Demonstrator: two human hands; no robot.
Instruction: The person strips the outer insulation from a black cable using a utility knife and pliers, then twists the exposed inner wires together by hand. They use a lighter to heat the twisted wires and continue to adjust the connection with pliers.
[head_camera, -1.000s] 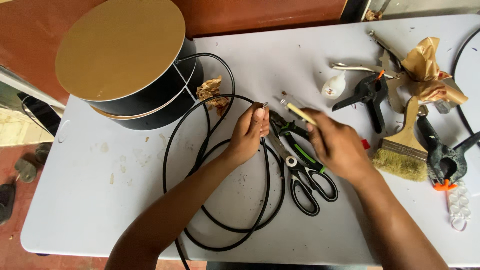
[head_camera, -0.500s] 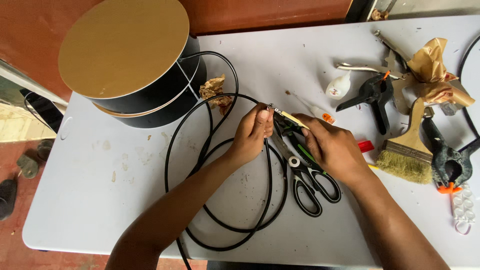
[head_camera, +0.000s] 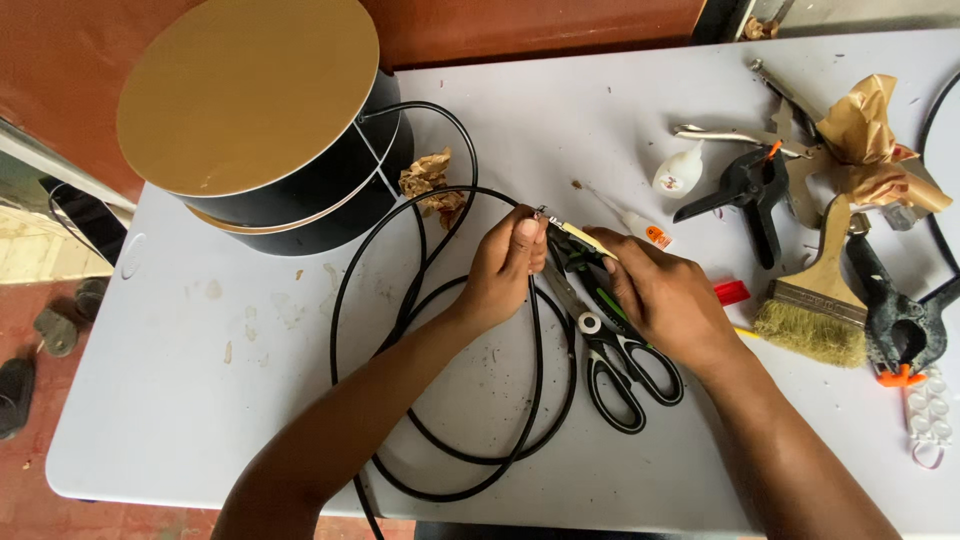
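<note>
My left hand (head_camera: 507, 262) pinches the end of a black cable (head_camera: 440, 330) near the middle of the white table (head_camera: 200, 400). The cable loops over the table and runs back to a large spool (head_camera: 270, 130) with a tan cardboard top at the back left. My right hand (head_camera: 665, 298) grips a small green-and-black hand tool (head_camera: 572, 243), its tip against the cable end. Black-handled scissors (head_camera: 625, 365) lie just below both hands.
A paint brush (head_camera: 815, 300), black spring clamps (head_camera: 745, 190) (head_camera: 895, 320), a glue bottle (head_camera: 680, 172), crumpled brown paper (head_camera: 870, 130), a red piece (head_camera: 730, 292) and a clear plastic strip (head_camera: 928, 420) crowd the right side. Sandals (head_camera: 55, 330) lie on the floor at left.
Both hands have drawn together: the right hand moved left and brought the tool tip to the cable end held by the left hand.
</note>
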